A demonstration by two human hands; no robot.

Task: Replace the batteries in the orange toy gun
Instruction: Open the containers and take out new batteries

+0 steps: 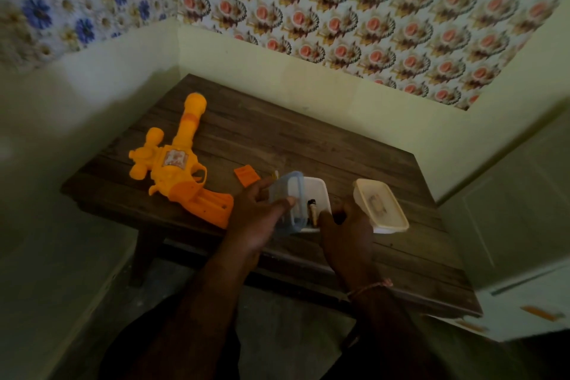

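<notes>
The orange toy gun (pixel 179 166) lies flat on the left part of the wooden table (pixel 308 145), barrel pointing away. Its small orange battery cover (pixel 245 175) lies loose to the right of it. My left hand (pixel 262 219) grips a clear lid with a blue rim (pixel 288 194), tilted up over an open white container (pixel 316 194). A battery (pixel 313 213) lies inside that container. My right hand (pixel 345 231) holds the container's near right edge, fingers curled at its rim.
A second white container (pixel 381 207) with its lid on stands to the right of the open one. The table sits in a corner, with walls at the left and back. A pale cabinet (pixel 524 225) stands close on the right.
</notes>
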